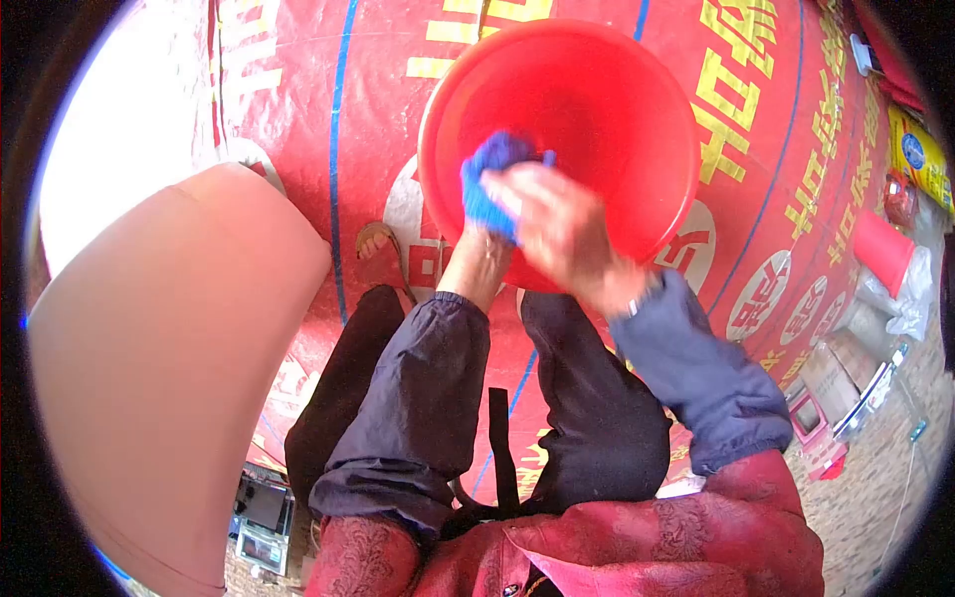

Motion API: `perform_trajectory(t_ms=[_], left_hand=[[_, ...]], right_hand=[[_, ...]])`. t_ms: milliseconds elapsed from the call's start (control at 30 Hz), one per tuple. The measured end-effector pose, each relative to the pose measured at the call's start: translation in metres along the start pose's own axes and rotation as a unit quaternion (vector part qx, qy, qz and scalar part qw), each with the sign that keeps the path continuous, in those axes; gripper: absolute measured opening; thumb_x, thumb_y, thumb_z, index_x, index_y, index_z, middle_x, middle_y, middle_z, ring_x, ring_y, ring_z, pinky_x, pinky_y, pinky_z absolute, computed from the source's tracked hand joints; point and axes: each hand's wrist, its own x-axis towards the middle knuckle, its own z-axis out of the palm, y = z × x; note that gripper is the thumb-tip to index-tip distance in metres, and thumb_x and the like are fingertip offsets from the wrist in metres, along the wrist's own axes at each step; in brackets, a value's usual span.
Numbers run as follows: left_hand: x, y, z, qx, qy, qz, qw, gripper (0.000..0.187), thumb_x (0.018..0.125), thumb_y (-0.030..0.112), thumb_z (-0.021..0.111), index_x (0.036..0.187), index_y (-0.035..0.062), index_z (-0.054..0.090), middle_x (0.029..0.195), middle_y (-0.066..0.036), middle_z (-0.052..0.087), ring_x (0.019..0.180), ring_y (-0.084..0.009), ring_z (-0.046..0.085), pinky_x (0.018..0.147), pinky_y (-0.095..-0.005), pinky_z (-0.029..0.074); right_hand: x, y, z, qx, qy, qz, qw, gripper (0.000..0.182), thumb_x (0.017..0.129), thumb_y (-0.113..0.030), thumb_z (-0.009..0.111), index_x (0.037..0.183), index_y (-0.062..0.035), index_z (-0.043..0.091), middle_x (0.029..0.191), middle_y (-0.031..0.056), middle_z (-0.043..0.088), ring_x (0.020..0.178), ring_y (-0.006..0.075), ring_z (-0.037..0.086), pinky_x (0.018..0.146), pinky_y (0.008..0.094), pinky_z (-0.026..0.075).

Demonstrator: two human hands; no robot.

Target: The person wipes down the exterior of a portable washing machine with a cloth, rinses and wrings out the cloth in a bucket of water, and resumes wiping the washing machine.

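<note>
A soft blue cloth or glove (491, 189) covers most of my left hand (481, 247); only its base and wrist are bare, and its fingers are hidden. Across the blue fabric lies my right hand (563, 224), blurred by motion, its fingers closed on the fabric. Both hands are over the near left rim of a large round red basin (637, 129). Its wide mouth faces up towards me, and some of the near wall is hidden by my hands.
A red sheet (284, 60) with yellow and white printed characters and blue lines spreads beneath the basin. On my left stands a big pale pink rounded object (179, 328). Far right are a small red bucket (883, 251), a yellow packet (920, 154) and boxes.
</note>
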Motion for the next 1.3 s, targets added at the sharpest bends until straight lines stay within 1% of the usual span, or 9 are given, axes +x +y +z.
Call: perform_trajectory(t_ms=[133,200,433,567,667,733,767,933,1300], left_hand=[[0.006,-0.005,0.028,0.143,0.348,0.015,0.926,0.029,0.089,0.029,0.057,0.103,0.0038,0.061,0.094,-0.009,0.065,0.079,-0.0191,0.062,0.075,-0.0345,0.052],[0.004,0.0,0.043,0.223,0.363,0.029,0.904,0.031,0.088,0.029,0.058,0.105,0.0037,0.061,0.096,-0.008,0.065,0.082,-0.0176,0.062,0.075,-0.0326,0.051],[-0.005,-0.006,0.018,0.365,0.402,-0.048,0.838,0.048,0.083,0.035,0.063,0.121,0.0072,0.053,0.101,-0.004,0.059,0.081,-0.0165,0.055,0.063,-0.0329,0.042],[-0.011,-0.022,0.019,0.278,0.364,-0.123,0.88,0.056,0.08,0.041,0.065,0.124,0.0088,0.051,0.104,-0.007,0.057,0.089,-0.0212,0.054,0.066,-0.039,0.044],[-0.014,-0.023,0.033,0.222,0.319,-0.166,0.906,0.069,0.081,0.051,0.061,0.132,0.0093,0.04,0.123,-0.018,0.045,0.098,-0.0334,0.051,0.08,-0.0523,0.045],[-0.018,-0.023,0.045,0.165,0.31,-0.191,0.917,0.076,0.081,0.059,0.057,0.135,0.0102,0.035,0.129,-0.022,0.04,0.101,-0.0376,0.05,0.085,-0.0564,0.044],[-0.017,-0.021,0.051,0.135,0.311,-0.203,0.919,0.079,0.08,0.063,0.054,0.136,0.0108,0.033,0.13,-0.023,0.038,0.103,-0.0395,0.049,0.086,-0.058,0.043],[-0.02,-0.009,0.102,0.002,0.123,-0.183,0.975,0.073,0.08,0.075,0.039,0.098,0.0068,0.057,0.104,-0.018,0.061,0.102,-0.0327,0.056,0.093,-0.0509,0.042],[-0.062,0.01,0.198,0.095,0.054,-0.138,0.984,0.028,0.083,0.032,0.067,0.088,0.0062,0.057,0.075,-0.01,0.06,0.065,-0.0246,0.06,0.07,-0.0472,0.053]], right_hand=[[-0.014,0.119,0.036,-0.006,-0.054,0.192,0.98,0.021,0.081,-0.018,0.053,0.095,-0.009,0.065,0.078,0.0189,0.061,0.074,0.0359,0.061,0.061,0.0455,0.047],[-0.061,0.191,0.079,-0.198,-0.275,0.218,0.915,0.027,0.085,-0.028,0.048,0.09,-0.0098,0.067,0.084,0.0206,0.064,0.078,0.0393,0.063,0.063,0.0499,0.047],[-0.069,0.239,0.088,-0.202,-0.096,0.418,0.88,0.034,0.088,-0.031,0.047,0.102,-0.0061,0.065,0.106,0.0198,0.063,0.102,0.0365,0.059,0.083,0.0505,0.046],[-0.051,0.217,0.056,-0.166,-0.202,0.405,0.876,0.033,0.087,-0.029,0.053,0.102,-0.0014,0.064,0.106,0.0212,0.063,0.101,0.0383,0.058,0.084,0.0486,0.047],[-0.033,0.138,0.025,-0.089,-0.079,0.426,0.897,0.025,0.083,-0.022,0.06,0.094,-0.0003,0.065,0.089,0.0187,0.065,0.083,0.0289,0.063,0.071,0.04,0.049],[-0.036,0.098,0.001,0.05,-0.057,0.345,0.936,0.017,0.083,-0.015,0.061,0.085,0.0016,0.065,0.063,0.0043,0.054,0.062,0.0071,0.045,0.053,0.0287,0.038],[-0.029,0.065,-0.012,0.088,-0.013,0.34,0.936,0.019,0.082,-0.019,0.06,0.076,-0.0018,0.063,0.063,0.0189,0.057,0.056,0.0272,0.057,0.053,0.0394,0.041],[-0.007,-0.05,-0.077,0.223,0.033,0.329,0.917,0.013,0.086,-0.009,0.058,0.091,0.0021,0.064,0.081,0.0161,0.065,0.072,0.0205,0.063,0.063,0.0316,0.047],[-0.031,-0.19,-0.156,0.106,0.1,0.148,0.978,0.021,0.079,0.005,0.064,0.1,0.0049,0.062,0.095,0.0193,0.065,0.087,0.0291,0.065,0.076,0.0346,0.052]])
